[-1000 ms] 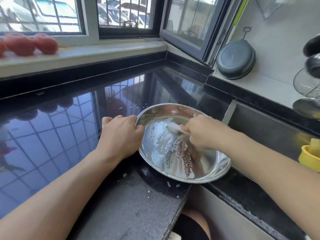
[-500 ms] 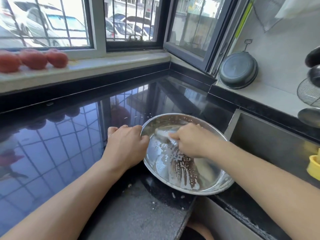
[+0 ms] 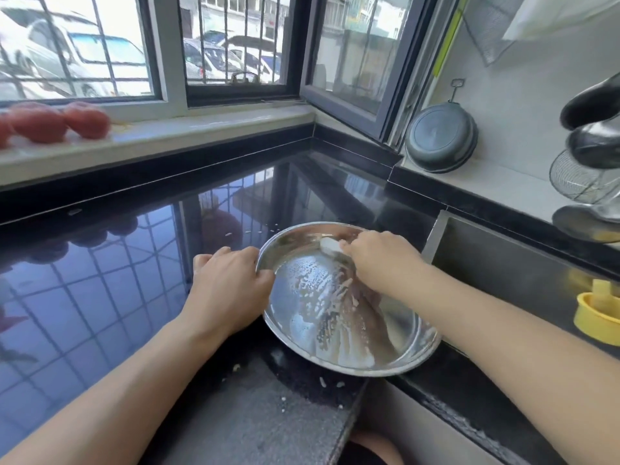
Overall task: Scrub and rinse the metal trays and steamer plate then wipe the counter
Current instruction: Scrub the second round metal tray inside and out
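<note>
1. We have the metal tray (image 3: 349,307) on the dark counter (image 3: 100,280), near its front edge, with the sink (image 3: 503,263) just beside it at 3 o'clock. The tray's near-right rim looks to hang a little past the counter edge.
2. Our left hand (image 3: 231,290) grips the tray's rim at 9 o'clock, fingers curled over the lip, steadying it.
3. Our right hand (image 3: 379,260) is clenched round a pale scrubber (image 3: 330,246), pressing it inside the tray at about 12 o'clock, close to the far wall.
4. We judge the tray thin, stiff and light; it should lift easily but skate on the glossy counter if we push sideways.
5. Suds streak its floor, so we expect the metal to be slippery. The rolled rim is the safest hold, thumb inside and fingers under.
6. For rinsing we would take the rim at 9 and 3 o'clock and tilt it toward the sink.
7. Rice-like bits lie on the counter at 6 o'clock of the tray, for the final wipe.
</note>
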The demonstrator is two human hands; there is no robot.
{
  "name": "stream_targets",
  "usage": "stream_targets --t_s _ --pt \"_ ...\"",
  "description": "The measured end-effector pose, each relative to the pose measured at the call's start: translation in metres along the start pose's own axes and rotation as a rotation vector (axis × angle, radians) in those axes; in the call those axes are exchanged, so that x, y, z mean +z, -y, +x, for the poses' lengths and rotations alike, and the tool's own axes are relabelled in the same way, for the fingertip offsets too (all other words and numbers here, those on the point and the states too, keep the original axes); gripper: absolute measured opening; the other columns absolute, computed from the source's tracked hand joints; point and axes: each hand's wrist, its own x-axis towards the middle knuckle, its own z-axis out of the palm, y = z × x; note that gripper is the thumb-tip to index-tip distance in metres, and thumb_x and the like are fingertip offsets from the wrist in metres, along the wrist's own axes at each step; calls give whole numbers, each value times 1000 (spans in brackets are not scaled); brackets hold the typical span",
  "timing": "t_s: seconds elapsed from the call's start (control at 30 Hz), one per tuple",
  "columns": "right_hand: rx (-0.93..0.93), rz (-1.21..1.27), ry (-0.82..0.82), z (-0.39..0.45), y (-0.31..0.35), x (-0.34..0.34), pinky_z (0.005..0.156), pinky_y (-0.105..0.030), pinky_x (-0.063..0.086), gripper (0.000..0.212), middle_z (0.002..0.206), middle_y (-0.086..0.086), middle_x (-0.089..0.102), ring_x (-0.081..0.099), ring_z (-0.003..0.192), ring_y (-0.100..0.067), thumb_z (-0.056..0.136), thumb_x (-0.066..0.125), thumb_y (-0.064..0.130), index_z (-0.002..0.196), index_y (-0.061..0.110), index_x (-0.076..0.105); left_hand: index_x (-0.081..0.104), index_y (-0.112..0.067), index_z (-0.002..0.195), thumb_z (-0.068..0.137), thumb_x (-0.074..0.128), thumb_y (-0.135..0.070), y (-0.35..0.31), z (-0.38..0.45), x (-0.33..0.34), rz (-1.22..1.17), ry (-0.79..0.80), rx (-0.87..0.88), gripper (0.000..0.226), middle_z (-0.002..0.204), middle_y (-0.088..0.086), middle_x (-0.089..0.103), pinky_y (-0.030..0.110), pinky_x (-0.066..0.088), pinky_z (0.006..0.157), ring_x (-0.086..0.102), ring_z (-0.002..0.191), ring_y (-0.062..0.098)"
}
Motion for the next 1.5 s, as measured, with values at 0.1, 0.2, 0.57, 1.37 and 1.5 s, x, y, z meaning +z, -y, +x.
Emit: stream_targets --t_s 0.1,0.2,0.57,1.37,1.5 --pt "87 -75 118 -12 -25 -2 73 -39 42 40 117 -12 61 62 105 -38 93 45 10 130 20 59 59 -17 78 78 25 -36 0 -1 1 -10 -8 -9 39 67 -2 59 38 27 87 50 84 21" --pt "135 -80 212 -16 -40 -9 74 -39 42 34 103 -12 55 58 97 -39 92 45 11 123 14 61 58 -16 75 77 27 -35 1 1 3 -20 -11 -9 36 65 -2 57 39 28 87 49 81 21" --pt "195 199 194 -6 -14 -12 88 -40 49 37 128 -15 60 60 113 -40 97 44 20 129 24 63 62 -19 84 77 26 -34 1 0 4 6 4 -23 40 71 -3 61 37 25 87 49 86 20" --pt "92 177 270 -59 -11 -18 70 -34 42 31 115 -11 63 60 95 -31 96 44 16 118 21 65 50 -18 79 84 19 -32 -7 -6 -1 84 52 -29 35 69 -2 54 44 32 91 50 82 24" --pt "200 165 215 -31 -19 -13 75 -37 43 30 113 -12 60 57 95 -36 94 44 15 115 19 65 45 -17 76 84 19 -32 -10 -8 -3 66 60 -55 31 69 -1 53 43 33 91 48 81 24"
